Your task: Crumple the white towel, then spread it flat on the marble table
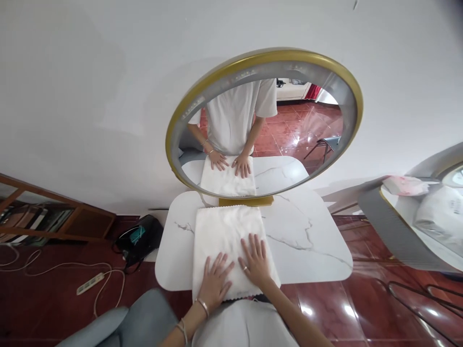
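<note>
A white cloth with a scalloped edge (227, 229), likely a folded towel by its look, lies flat on a white marble-patterned table (300, 255). Its near end reaches past the table's front edge, close to my body. My left hand (214, 284) rests palm down on the cloth's lower left part, fingers spread. On the right side of the cloth lies my right hand (255, 262), also flat with fingers apart and a ring on one finger. Neither hand grasps anything. Slight wrinkles run across the cloth above my hands.
Behind the cloth stands a large gold-rimmed oval mirror (358, 106), reflecting both hands. A black bag (146, 238) and a power strip (90, 284) with cables lie on the left. A grey chair (144, 320) is at lower left; another table (394, 226) stands at right.
</note>
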`<state>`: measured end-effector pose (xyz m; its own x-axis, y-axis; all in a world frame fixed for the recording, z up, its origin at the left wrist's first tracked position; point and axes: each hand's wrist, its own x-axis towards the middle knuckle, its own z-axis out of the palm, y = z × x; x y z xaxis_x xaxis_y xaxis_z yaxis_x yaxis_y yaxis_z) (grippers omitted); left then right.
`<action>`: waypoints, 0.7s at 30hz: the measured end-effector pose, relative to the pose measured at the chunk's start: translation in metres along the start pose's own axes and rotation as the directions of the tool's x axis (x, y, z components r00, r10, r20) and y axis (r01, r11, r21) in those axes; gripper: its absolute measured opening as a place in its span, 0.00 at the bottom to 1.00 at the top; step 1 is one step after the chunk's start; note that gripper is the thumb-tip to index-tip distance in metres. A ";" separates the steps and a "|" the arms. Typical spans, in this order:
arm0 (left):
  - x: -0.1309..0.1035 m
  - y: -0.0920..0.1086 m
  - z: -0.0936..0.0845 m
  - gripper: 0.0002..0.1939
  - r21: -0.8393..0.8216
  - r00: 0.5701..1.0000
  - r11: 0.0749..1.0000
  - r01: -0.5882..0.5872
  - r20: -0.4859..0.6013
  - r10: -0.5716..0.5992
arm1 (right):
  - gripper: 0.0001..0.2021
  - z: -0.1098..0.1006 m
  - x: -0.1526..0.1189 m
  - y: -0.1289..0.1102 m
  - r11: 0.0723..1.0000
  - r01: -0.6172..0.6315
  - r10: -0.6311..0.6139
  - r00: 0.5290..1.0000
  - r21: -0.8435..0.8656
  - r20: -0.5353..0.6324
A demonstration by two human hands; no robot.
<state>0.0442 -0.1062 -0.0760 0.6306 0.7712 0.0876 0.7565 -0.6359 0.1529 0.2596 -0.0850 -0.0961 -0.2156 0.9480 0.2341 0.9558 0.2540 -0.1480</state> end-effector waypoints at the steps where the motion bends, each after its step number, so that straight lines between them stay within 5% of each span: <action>1: -0.003 -0.006 0.001 0.28 0.001 0.999 0.999 0.041 -0.020 -0.041 | 0.31 0.003 0.005 -0.006 1.000 0.006 -0.006 1.000 0.011 -0.008; 7: 0.027 -0.028 0.019 0.28 0.030 0.888 0.908 0.418 -0.223 -0.401 | 0.25 0.021 0.052 -0.006 0.998 -0.015 0.020 0.997 0.055 -0.075; 12: 0.058 -0.017 0.033 0.32 0.035 0.905 0.922 0.387 -0.205 -0.372 | 0.26 0.029 0.062 0.019 0.999 -0.045 0.048 0.993 0.030 -0.107; 21: 0.095 0.029 0.034 0.35 -0.047 0.965 0.977 0.208 -0.154 -0.213 | 0.27 0.015 0.004 0.067 0.956 -0.291 0.286 0.945 -0.013 -0.158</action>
<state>0.1324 -0.0522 -0.0966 0.4205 0.8842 0.2033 0.8621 -0.4592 0.2142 0.3195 -0.0613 -0.1197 0.1010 0.9381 0.3312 0.9797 -0.0359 -0.1970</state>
